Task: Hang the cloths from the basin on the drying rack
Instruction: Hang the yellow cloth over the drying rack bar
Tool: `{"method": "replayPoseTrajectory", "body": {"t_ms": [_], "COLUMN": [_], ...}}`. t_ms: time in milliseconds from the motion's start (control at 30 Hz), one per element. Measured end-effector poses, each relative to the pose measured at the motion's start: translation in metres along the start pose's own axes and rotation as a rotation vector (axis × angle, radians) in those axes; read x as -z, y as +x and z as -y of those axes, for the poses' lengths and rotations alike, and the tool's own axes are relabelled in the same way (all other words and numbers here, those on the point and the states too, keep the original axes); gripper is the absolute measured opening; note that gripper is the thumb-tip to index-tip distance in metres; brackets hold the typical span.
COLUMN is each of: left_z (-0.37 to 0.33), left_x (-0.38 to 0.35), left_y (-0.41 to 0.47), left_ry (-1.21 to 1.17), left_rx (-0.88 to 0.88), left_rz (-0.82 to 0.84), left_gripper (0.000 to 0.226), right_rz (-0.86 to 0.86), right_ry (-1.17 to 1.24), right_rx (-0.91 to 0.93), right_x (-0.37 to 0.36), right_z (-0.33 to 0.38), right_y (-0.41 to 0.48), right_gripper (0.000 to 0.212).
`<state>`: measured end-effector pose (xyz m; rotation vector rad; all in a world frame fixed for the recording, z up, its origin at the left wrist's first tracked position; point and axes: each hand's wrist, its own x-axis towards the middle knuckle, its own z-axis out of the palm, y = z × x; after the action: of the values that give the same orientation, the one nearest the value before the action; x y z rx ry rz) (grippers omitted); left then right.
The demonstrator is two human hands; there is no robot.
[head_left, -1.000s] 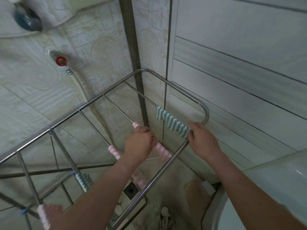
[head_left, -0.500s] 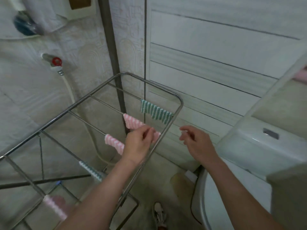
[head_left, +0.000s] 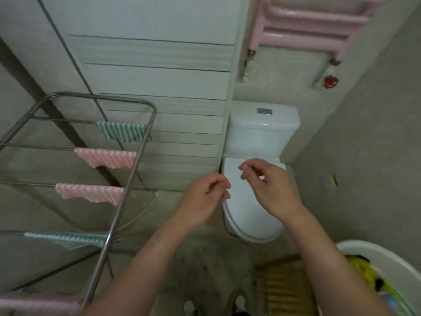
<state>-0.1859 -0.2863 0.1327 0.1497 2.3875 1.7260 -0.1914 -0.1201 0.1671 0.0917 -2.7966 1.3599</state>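
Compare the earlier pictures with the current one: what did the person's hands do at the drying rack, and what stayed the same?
The left hand let go of the pink cloth and the right hand left the green cloth. Both drew back rightward, off the drying rack, and are now empty in front of the toilet. The cloths stayed hung on their rails.

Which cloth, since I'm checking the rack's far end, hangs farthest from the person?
The teal striped cloth on the last rail by the drying rack's curved end; the pink cloths and the other teal one hang nearer.
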Motion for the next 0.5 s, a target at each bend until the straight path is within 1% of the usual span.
{"method": "replayPoseTrajectory", "body": {"t_ms": [100,133,267,367,500], "left_z": [-0.013,-0.013,-0.012,-0.002,0.009], "left_x": [-0.062,-0.076,-0.166,-0.22,-0.291], "left_y": [-0.003,-0.004,-0.01,-0.017,-0.032], "left_ry": [0.088,0.131,0.322,0.423,0.511], "left_rx": [-0.028,-0.028,-0.05,-0.091,-0.119], "left_rz": [0.134,0.176,0.417,0.487,0.634], "left_gripper": [0.029,0.028,0.021,0.023,0.027], "right_rz": [-0.034,-0.033,-0.107,-0.138,-0.171], "right_ry": [-0.067,-0.066,-0.04,-0.035,-0.003], "right_rx": [-0.094,-0.129,-0.324,-0.455,-0.656], "right_x": [0.042,0.048,0.093,0.106,0.118], "right_z": [-0.039,-0.049,-0.12,-0.176,-0.247], "right_y": [-0.038,-0.047,-0.104,-0.139,-0.185], "right_gripper": [0.019,0.019,0.023,0.028,0.032]}}
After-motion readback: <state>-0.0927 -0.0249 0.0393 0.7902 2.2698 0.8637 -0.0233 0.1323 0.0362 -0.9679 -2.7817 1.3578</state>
